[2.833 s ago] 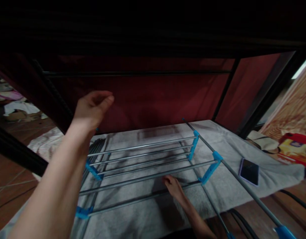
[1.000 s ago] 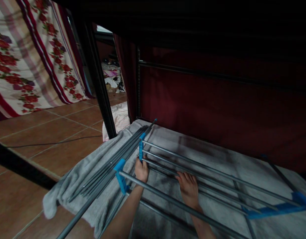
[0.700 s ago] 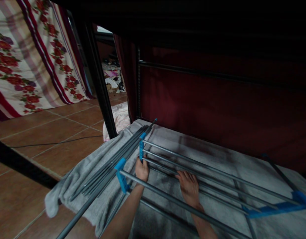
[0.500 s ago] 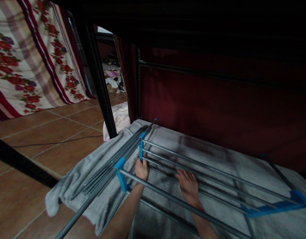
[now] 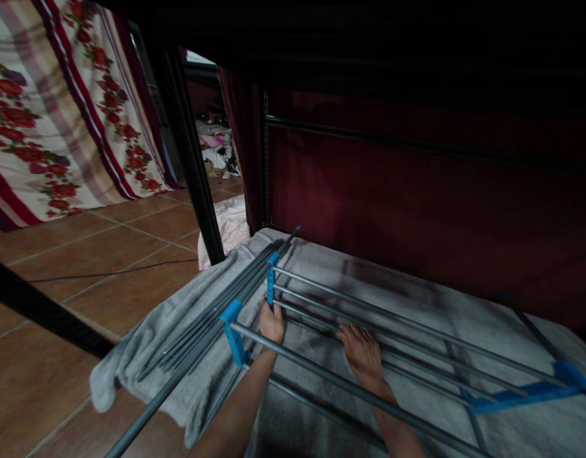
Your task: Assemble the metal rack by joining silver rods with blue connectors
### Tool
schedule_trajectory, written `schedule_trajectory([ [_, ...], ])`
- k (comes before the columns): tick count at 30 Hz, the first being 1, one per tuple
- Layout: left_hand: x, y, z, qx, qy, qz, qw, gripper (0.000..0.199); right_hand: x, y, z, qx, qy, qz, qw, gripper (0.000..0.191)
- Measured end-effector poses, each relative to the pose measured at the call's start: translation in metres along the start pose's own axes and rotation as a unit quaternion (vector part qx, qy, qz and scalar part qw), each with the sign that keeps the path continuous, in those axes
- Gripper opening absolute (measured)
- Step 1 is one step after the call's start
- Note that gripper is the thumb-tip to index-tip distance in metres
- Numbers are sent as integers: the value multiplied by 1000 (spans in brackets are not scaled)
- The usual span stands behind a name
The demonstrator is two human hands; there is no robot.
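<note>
A rack of grey metal tubes with blue plastic connectors lies across the grey blanket. My left hand [image 5: 272, 323] is closed around the lower end of the upright blue connector [image 5: 271, 280], where several tubes plug in. Farther right, my right hand [image 5: 362, 351] has its fingers curled over a grey tube [image 5: 316, 320] of the rack. Nearer me, another blue connector [image 5: 233, 334] carries a thick tube [image 5: 312, 376] that passes over both forearms. At the right, a long blue connector [image 5: 526, 395] holds the tubes' other ends.
Several loose grey tubes [image 5: 211, 318] lie in a bundle left of the rack on the blanket [image 5: 397, 280]. A black metal frame post [image 5: 197, 159] stands at the left, with a dark red cloth [image 5: 392, 197] behind. A cable [image 5: 116, 272] crosses the tiled floor [image 5: 49, 324].
Almost nothing differs. The near blue connector and the rack's tubes have shifted very slightly; both hands keep their places.
</note>
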State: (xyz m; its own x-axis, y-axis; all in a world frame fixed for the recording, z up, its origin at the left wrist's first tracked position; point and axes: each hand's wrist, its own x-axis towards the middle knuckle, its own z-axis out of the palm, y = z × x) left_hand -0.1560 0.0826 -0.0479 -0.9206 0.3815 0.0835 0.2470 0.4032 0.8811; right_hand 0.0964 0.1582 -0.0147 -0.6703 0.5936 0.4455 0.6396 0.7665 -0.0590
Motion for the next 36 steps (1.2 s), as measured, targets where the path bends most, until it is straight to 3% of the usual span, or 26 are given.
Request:
schedule_trajectory([
  [17, -1, 4, -2, 15, -8, -6, 1000, 28, 4, 2, -4, -7, -32, -2, 999, 23],
  [36, -2, -3, 0, 22, 1, 30, 999, 29, 10, 3, -18, 36, -82, 7, 996, 24],
])
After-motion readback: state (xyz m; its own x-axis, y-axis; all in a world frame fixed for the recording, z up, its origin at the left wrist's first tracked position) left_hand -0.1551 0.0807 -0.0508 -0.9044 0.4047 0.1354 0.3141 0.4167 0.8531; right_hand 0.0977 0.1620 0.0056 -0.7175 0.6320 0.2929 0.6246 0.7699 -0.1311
